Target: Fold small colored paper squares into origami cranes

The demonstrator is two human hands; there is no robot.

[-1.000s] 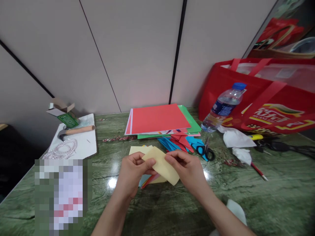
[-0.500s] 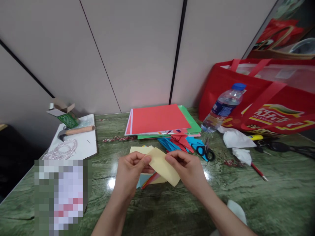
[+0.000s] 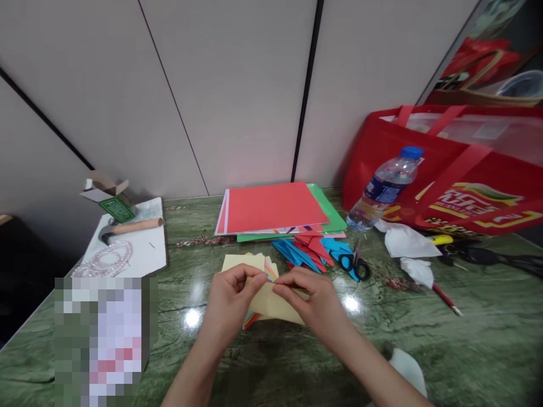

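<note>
Both hands pinch one small sheet of pale yellow paper [image 3: 278, 304] above the table. My left hand [image 3: 235, 294] grips its top edge between thumb and forefinger. Close beside it, my right hand [image 3: 311, 297] pinches the same edge, the fingertips of both hands nearly meeting. Beneath and behind lies a stack of small coloured papers [image 3: 240, 262], cream on top, with blue, orange and pink edges showing. Past my right hand are folded blue paper pieces [image 3: 297, 252], folded red paper pieces [image 3: 314, 246] and black-handled scissors [image 3: 355, 265].
Large coloured sheets [image 3: 275, 206] lie by the wall. A water bottle [image 3: 384, 186] leans near a red bag [image 3: 449, 164]. At left, a hammer [image 3: 133, 226], a bead string [image 3: 106, 259] and a green box [image 3: 114, 206] rest on a white board [image 3: 155, 249]. A red pen [image 3: 445, 297] lies right.
The yellow paper has tilted, its lower part swinging down and flatter. My hands have drawn closer together along its top edge.
</note>
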